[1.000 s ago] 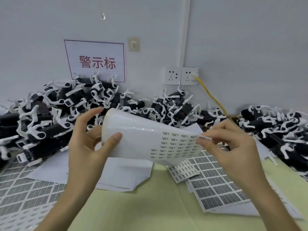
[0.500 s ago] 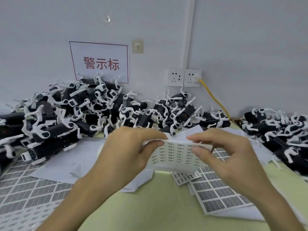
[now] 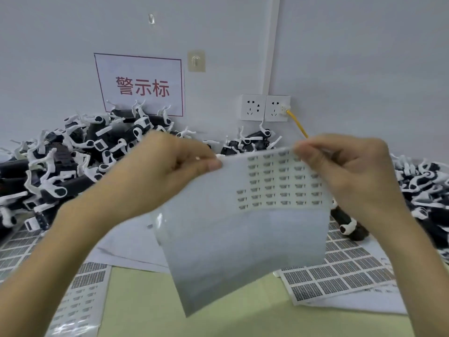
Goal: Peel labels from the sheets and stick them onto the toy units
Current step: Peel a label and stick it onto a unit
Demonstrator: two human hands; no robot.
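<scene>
A white label sheet (image 3: 243,239) hangs upright in front of me, held by its top edge. Small printed labels fill its upper right part; the rest is bare backing. My left hand (image 3: 167,173) pinches the top edge near the left corner. My right hand (image 3: 347,176) pinches the top right corner. Black and white toy units (image 3: 73,161) lie heaped along the wall behind the sheet, with more toy units (image 3: 422,190) at the right.
More label sheets lie flat on the green table: one sheet (image 3: 340,271) at the right, another sheet (image 3: 80,293) at the left. A red-lettered sign (image 3: 141,86), wall sockets (image 3: 264,108) and a yellow cable (image 3: 297,127) are on the wall.
The sheet was curled and held low between both hands. Both hands have risen and drawn apart, and the sheet now hangs unrolled from its top edge.
</scene>
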